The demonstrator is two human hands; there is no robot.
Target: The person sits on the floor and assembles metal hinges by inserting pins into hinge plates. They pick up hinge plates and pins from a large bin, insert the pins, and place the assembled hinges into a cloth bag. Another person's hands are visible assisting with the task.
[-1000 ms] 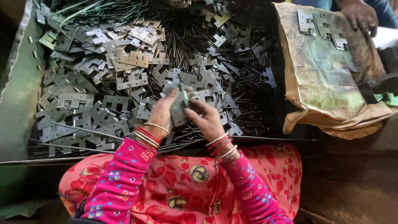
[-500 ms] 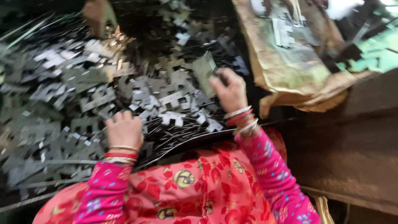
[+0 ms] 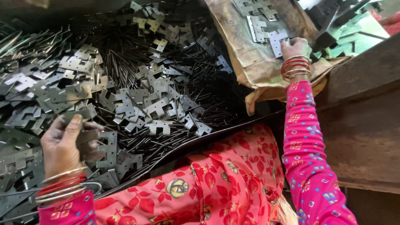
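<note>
A heap of metal plates (image 3: 137, 104) lies on a bed of thin pins (image 3: 121, 54) across the left and middle, with the left hand (image 3: 66, 141) resting among the plates at the heap's near left edge. To the right of the heap sits a sack (image 3: 250, 58), and a few more plates (image 3: 258, 21) lie on top of it (toward its far side). The right hand (image 3: 295, 48) reaches onto the sack's right part, touching one plate (image 3: 278, 41) there, and a ledge (image 3: 362, 125) lies right of the sack.

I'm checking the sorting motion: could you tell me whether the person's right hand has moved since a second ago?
Yes. The right hand left the heap of metal plates and reached right onto the brown sack.
</note>
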